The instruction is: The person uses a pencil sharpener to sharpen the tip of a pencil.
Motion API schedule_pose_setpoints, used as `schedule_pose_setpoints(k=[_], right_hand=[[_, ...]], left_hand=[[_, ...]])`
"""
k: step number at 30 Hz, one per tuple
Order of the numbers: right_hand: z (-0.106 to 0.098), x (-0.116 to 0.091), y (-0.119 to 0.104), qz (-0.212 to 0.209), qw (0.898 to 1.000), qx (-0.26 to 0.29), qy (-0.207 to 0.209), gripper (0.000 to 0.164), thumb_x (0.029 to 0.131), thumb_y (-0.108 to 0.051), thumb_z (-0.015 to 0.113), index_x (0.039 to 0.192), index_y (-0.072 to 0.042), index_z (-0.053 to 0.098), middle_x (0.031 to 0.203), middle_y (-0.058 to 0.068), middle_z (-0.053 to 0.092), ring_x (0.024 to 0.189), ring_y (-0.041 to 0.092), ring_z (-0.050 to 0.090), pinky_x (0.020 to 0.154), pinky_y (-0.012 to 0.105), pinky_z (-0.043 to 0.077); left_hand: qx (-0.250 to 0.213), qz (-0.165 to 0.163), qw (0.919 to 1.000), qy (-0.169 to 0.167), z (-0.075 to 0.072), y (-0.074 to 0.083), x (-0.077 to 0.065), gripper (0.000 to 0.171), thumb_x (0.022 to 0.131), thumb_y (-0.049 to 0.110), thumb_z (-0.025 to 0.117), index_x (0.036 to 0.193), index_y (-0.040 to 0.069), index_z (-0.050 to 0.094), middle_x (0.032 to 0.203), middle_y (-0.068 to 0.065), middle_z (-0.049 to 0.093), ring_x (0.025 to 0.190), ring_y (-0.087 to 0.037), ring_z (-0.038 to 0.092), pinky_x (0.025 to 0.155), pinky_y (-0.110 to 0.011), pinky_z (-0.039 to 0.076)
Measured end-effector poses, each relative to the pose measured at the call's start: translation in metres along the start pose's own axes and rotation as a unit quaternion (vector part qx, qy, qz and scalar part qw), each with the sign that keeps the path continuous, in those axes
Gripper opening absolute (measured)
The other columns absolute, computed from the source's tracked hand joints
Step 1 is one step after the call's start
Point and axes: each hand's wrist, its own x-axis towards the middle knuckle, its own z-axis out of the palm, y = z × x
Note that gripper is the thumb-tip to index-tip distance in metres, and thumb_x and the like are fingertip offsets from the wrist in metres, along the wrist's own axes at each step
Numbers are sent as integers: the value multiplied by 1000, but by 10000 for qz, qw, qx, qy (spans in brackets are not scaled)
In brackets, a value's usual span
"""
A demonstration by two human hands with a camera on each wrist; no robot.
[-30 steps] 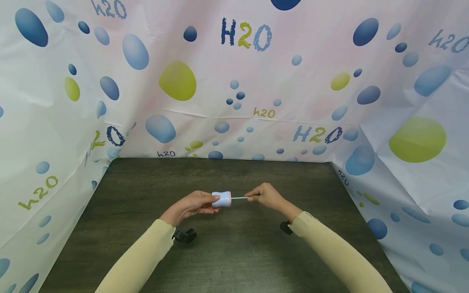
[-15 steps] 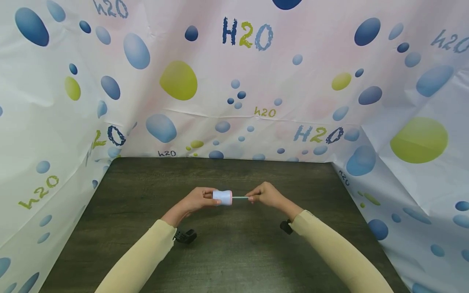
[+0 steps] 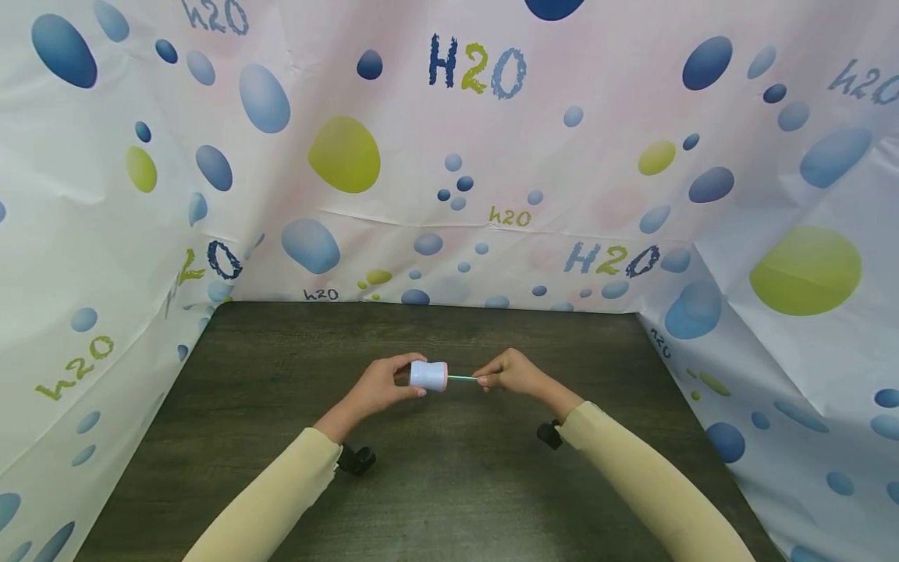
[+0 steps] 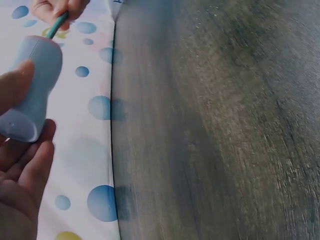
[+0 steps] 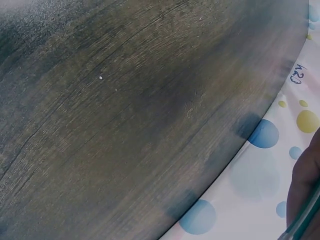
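Head cam: dark wood-grain worktop (image 3: 449, 484) is filling the lower middle, narrowing toward its far edge and catching a soft sheen near the front. White printed sheeting (image 3: 407, 109) is rising behind it and on both sides, showing creases, blue + yellow-green dots and H2O lettering. Above the worktop, approx. centre, L hand (image 3: 379, 388) is holding a pale blue cylinder (image 3: 426, 375), waisted and lying roughly horiz.; its grip is clamped on it, thumb one side, fingers the other. A thin green stick (image 3: 462, 378) is running from the cyl.'s pink-rimmed end to R hand (image 3: 516, 376), whose grip is pinching the stick's outer end. Both arms are wearing pale yellow sleeves (image 3: 263, 492), w/ a dark device (image 3: 357, 460) showing at each wrist.

L wrist cam: cyl. is tilting, rim end up, btwn thumb and fingers at the L edge; stick is slanting up to R hand's fingertips. Sheeting is meeting the worktop along a near-vert. line; grain is looking streaky, w/ a few pale specks.

R wrist cam: worktop is taking up most of the view, its edge curving against dotted sheeting. R hand and stick are being cropped at lower R; can't tell the full grip from here.
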Motion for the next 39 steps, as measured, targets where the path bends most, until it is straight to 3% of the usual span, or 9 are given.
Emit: schedule_pose_setpoints(k=[6, 10, 13, 19, 24, 27, 32, 39], right_hand=[[-1, 1, 2, 149, 9996, 212, -99, 21, 99, -9, 66, 112, 4, 77, 90, 28, 76, 61, 9, 48, 58, 24, 43], [0, 1, 3, 196, 9992, 314, -136, 21, 99, -7, 65, 112, 5, 77, 91, 28, 75, 61, 9, 48, 58, 25, 42], [1, 0, 4, 114, 9995, 261, -116, 22, 99, -6, 65, 113, 7, 76, 92, 29, 75, 62, 8, 50, 61, 27, 45], [3, -2, 2, -202, 9996, -197, 35, 24, 99, -7, 65, 118, 5, 74, 97, 24, 77, 72, 10, 64, 71, 38, 58], [4, -4, -3, -303, 9984, -393, 283, 25, 99, -8, 65, 119, 3, 75, 97, 21, 78, 70, 12, 63, 64, 29, 53], [5, -5, -5, -327, 9977, -448, 387, 25, 99, -9, 65, 118, 3, 75, 101, 22, 78, 75, 24, 69, 64, 26, 53], [7, -5, -6, -476, 9946, -771, 509, 25, 98, -10, 67, 118, 0, 76, 113, 20, 77, 90, 32, 75, 64, 22, 51], [8, -5, -8, -595, 9911, -1006, 640, 25, 97, -11, 68, 118, -1, 76, 117, 18, 77, 96, 26, 76, 66, 20, 50]], left_hand=[[691, 405, 9962, 341, 6, 1, -3, 51, 86, 8, 81, 134, 2, 64, 131, -22, 69, 120, -39, 68, 97, -53, 58], [952, 429, 9936, 435, 9, 2, -4, 51, 85, 7, 83, 133, 5, 65, 134, -20, 69, 123, -39, 66, 102, -56, 55], [977, 435, 9932, 448, 10, 2, -3, 49, 84, 5, 83, 130, 5, 65, 133, -20, 68, 119, -38, 67, 99, -54, 57], [704, 395, 9961, 348, 9, 2, -1, 47, 85, 3, 82, 128, 5, 62, 133, -19, 65, 118, -37, 66, 99, -49, 58], [-26, -26, 10000, 85, 2, 3, 2, 57, 89, 7, 79, 140, 2, 54, 143, -23, 57, 130, -43, 60, 106, -51, 54], [-577, -375, 9976, -107, -2, 3, 5, 61, 96, 14, 73, 148, -1, 46, 147, -28, 53, 134, -44, 56, 108, -53, 53], [-1175, -1329, 9831, -459, -6, 0, 8, 58, 107, 36, 54, 149, -3, 46, 137, -27, 60, 119, -33, 66, 105, -52, 55], [-2305, -2086, 9447, -1046, -11, -9, 3, 68, 109, 50, 41, 144, -8, 46, 113, -19, 72, 86, -12, 73, 90, -35, 63]])
